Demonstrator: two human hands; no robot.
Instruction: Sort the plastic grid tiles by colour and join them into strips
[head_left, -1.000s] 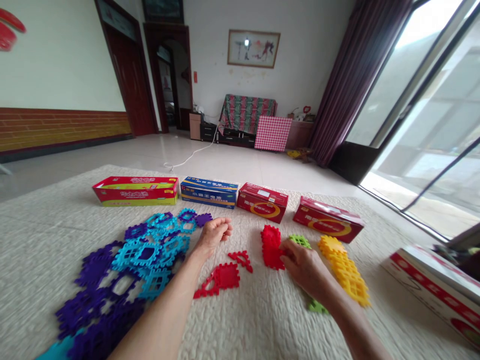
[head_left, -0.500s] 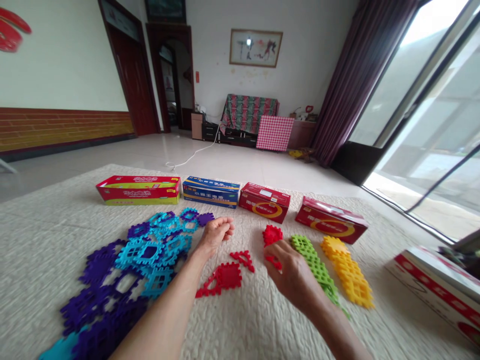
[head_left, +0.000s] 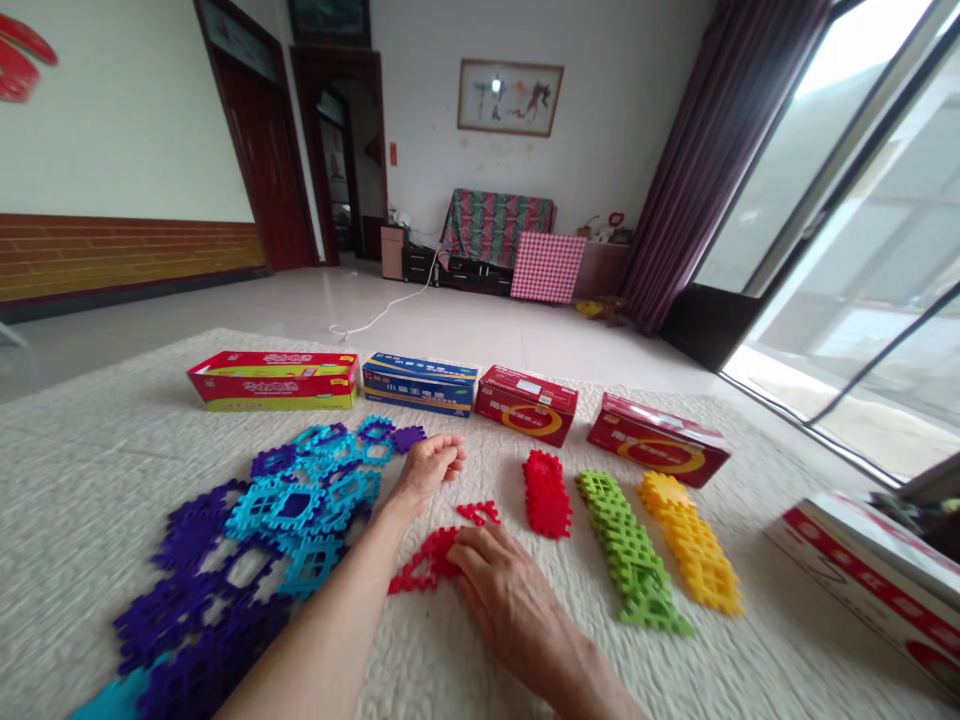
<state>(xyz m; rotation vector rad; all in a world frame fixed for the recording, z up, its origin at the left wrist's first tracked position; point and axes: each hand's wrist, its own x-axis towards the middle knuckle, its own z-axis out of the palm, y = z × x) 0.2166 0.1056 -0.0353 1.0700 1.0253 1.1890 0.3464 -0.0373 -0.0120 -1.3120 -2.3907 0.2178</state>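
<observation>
My right hand (head_left: pixel 499 575) reaches down over a red square interlocking tile, its fingers pressed together on it and covering most of it. A red triangular tile (head_left: pixel 421 566) pokes out to the left of those fingers. Just beyond lies another small red triangular piece (head_left: pixel 480 513). My left hand (head_left: pixel 429 468) hovers or rests near the pile's right side with its fingers curled in, and nothing shows in it. A short row of overlapping red square tiles (head_left: pixel 547 495) lies to the right of both hands.
Blue and purple tiles (head_left: pixel 300 505) are heaped at left. Rows of green tiles (head_left: pixel 626 545) and yellow tiles (head_left: pixel 690 540) lie at right. Behind stand a red-yellow box (head_left: pixel 277 382), a blue box (head_left: pixel 420 385) and two dark red boxes (head_left: pixel 526 405). A white-red box (head_left: pixel 870 580) sits far right.
My right hand has moved left and nearer, from the red row to the loose red square tile. The red row now shows fully, with a square tile at its near end. My left hand stays put.
</observation>
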